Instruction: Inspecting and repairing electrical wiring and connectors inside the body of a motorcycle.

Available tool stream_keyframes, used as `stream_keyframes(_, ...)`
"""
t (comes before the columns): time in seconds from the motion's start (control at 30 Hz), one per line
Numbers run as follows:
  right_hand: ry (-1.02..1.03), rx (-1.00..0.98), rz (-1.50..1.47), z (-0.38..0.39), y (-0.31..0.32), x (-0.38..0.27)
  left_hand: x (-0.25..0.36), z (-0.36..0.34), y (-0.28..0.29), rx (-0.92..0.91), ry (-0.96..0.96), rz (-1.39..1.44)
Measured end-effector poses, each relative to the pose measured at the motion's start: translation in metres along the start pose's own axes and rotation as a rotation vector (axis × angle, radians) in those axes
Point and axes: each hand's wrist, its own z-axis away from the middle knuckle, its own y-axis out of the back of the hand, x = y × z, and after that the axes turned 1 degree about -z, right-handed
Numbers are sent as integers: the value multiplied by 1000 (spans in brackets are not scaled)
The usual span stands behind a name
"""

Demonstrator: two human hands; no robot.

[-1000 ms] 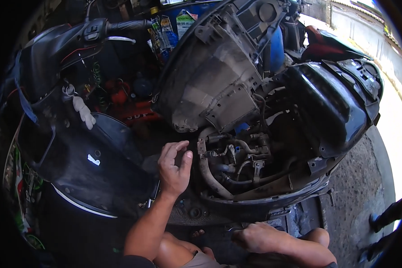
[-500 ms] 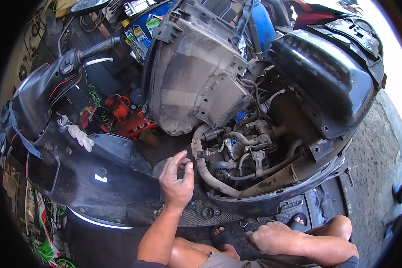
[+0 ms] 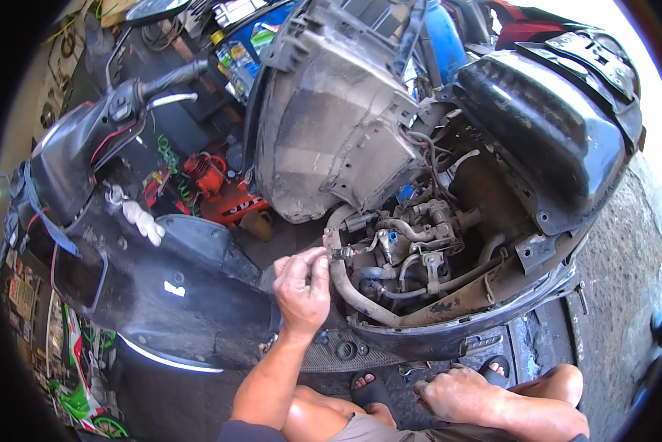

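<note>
- Here's the left hand (image 3: 301, 293), raised beside the scooter's opened middle, thumb and fingers drawn close together; whether anything sits between them, I can't tell.
- Just right of those fingertips, a small dark connector (image 3: 343, 253); contact is too fine to call.
- The curved frame tube (image 3: 353, 297) sweeps by immediately right of the same hand, and past it, farther right, sits the exposed engine (image 3: 432, 237) with its hoses, a blue-topped part (image 3: 393, 236) among them.
- Above the left hand looms a dusty grey plastic compartment (image 3: 320, 125), tilted up.
- Left of that hand spreads the black body panel (image 3: 191, 313); farther up-left dangles a pale soft charm (image 3: 143, 224).
- And the right hand (image 3: 455, 394)? Low, below the engine, fingers curled in; I can't see whether they hold anything. A dark sandal (image 3: 371, 390) lies to its left.
</note>
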Motion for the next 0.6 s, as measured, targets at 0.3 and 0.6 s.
stream_keyframes(0.3,-100,23,66,13,5,-8,-65,5,50,171,296,94)
stream_keyframes(0.6,-250,-84,76,3,-13,-8,-138,53,95,-523,662,-86)
